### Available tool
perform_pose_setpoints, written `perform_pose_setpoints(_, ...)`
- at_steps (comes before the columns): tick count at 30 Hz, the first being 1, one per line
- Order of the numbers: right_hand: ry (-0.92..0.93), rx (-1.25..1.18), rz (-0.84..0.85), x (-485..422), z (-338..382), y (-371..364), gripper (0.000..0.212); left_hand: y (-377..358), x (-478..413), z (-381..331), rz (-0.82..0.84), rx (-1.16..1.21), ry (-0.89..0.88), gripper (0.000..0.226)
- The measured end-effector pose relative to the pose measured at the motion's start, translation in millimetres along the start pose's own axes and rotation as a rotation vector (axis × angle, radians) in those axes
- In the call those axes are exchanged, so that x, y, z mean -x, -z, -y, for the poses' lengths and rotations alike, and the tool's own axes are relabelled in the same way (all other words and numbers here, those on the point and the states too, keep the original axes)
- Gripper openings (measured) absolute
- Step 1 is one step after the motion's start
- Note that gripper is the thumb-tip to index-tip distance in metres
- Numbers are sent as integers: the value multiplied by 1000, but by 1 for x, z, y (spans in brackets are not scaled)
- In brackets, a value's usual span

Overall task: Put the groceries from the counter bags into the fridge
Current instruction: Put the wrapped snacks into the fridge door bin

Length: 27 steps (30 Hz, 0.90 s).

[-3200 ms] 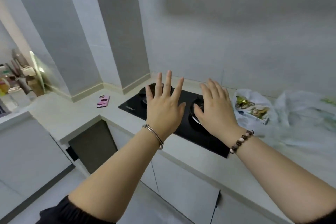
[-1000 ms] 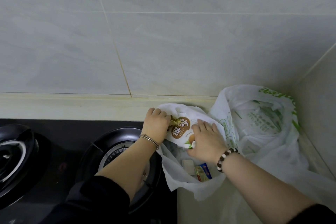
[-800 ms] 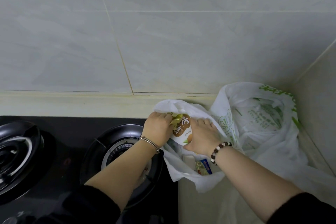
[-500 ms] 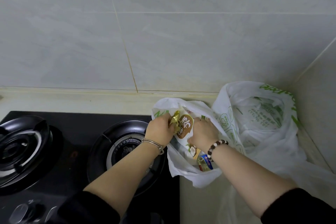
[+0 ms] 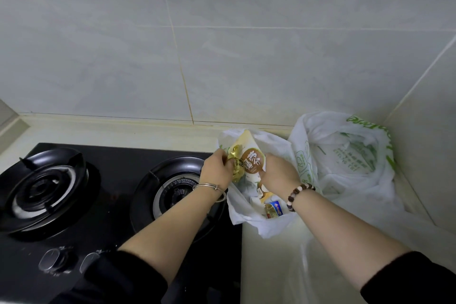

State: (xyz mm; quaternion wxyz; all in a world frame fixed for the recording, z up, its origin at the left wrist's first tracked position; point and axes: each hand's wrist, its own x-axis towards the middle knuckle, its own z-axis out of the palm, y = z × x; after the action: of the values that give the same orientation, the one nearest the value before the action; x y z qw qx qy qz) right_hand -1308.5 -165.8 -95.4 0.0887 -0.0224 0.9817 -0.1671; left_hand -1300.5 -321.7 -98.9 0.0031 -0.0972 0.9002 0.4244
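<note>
Left grip: left hand [image 5: 217, 168], centre frame, fingers curled round a gold wrapper [image 5: 235, 155] and the pouch's left edge.
Right grip: right hand [image 5: 278, 175] pinches the pouch [image 5: 251, 161] on its right edge, so it is steadied from both sides.
Pouch: raised above the small white bag [image 5: 243, 215], probably being lifted clear.
Bags: on the desk [image 5: 271, 274], right of the stove [image 5: 111, 205]; larger bag [image 5: 357, 180] fills the corner.

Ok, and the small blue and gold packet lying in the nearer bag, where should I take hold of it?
Probably pinch the blue and gold packet across its two long edges, coming straight down through the open mouth of the nearer bag. It lies low inside, with plastic walls around it, so only its top face shows.
</note>
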Motion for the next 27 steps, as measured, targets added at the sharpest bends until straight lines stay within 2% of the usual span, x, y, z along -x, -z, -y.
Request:
perform_pose_setpoints(4, 16, -39, -75, 13, 0, 18, 22, 7, 11, -11, -20, 56, 31, 19)
perform_pose_setpoints(8, 24, -183, -143, 27, -1, 28, 21, 11, 26, -20, -27, 121, 57, 15)
perform_pose_setpoints(12, 69, -330, -178, 39, 2, 32, 21, 11, 37, -17, -64, 336, 162, 20)
perform_pose_setpoints(19, 216, -388, -126, 62, 33, 28, 19, 43, 86, -9, -221, 502, 264, 12)
perform_pose_setpoints(27, 446, -354, -68, 112, 112, 6, 16, 107, 167, 36, -492, 719, 440, 13)
